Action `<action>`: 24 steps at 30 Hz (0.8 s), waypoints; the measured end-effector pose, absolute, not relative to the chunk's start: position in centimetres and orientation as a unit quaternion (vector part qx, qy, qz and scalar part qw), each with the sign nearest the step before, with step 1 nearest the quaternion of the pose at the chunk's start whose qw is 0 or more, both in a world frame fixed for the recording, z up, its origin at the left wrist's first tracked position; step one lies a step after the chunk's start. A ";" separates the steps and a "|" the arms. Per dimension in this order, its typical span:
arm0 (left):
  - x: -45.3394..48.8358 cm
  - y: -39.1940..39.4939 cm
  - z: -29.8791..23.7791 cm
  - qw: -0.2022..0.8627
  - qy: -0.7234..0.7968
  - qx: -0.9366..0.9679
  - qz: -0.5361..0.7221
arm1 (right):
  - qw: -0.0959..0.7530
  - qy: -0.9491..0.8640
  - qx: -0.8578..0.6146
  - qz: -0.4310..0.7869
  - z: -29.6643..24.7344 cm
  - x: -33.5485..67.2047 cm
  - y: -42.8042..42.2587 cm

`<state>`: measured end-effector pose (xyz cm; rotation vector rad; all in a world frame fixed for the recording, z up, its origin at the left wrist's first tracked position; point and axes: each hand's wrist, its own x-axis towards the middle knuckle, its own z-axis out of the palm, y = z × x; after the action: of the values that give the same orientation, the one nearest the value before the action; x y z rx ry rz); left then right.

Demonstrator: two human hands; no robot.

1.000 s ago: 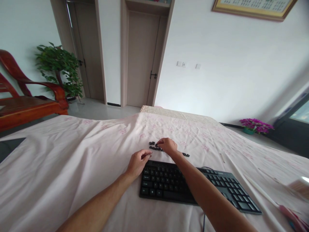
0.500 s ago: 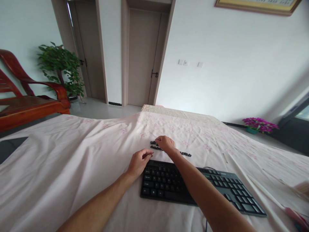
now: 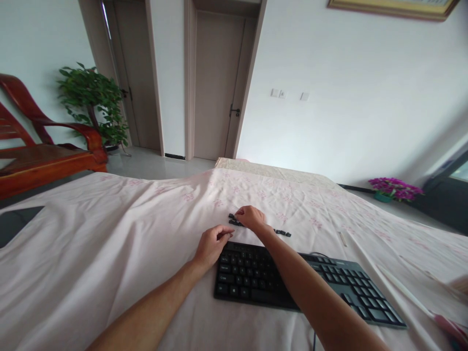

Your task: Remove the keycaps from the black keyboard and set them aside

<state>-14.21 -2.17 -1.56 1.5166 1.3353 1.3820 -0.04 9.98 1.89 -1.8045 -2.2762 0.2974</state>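
Note:
A black keyboard (image 3: 252, 273) lies on the pale flowered cloth, partly hidden under my right forearm. Beyond its back edge, small black keycaps (image 3: 283, 233) are set out in short rows. My right hand (image 3: 251, 216) is over these rows, its thumb and fingertips pinched at a keycap (image 3: 231, 216) near the left end; the hand covers the middle of the rows. Just behind the keyboard's back left corner is my left hand (image 3: 214, 243), fingers curled and thumb against the index finger. Whatever sits between those fingertips, if anything, is too small to make out.
A dark flat panel (image 3: 18, 224) shows at the left edge of the cloth (image 3: 153, 234). On the right lie a thin pale strip (image 3: 405, 292) and a pink-handled object (image 3: 451, 329). A wooden chair (image 3: 54, 161) and leafy plant (image 3: 91, 97) stand behind on the left.
Both hands stay almost in place. At the left end of the back row, the keycaps by my right fingertips have shifted slightly. The whole view has moved a little.

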 end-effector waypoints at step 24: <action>-14.2 -2.2 -1.6 0.340 0.511 0.588 0.527 | 0.162 -0.777 -0.593 0.133 2.6 0.9 9.5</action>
<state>-14.24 -2.22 -1.60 1.5303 1.3307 1.3706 0.93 9.50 2.64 -1.6926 -2.2179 0.3796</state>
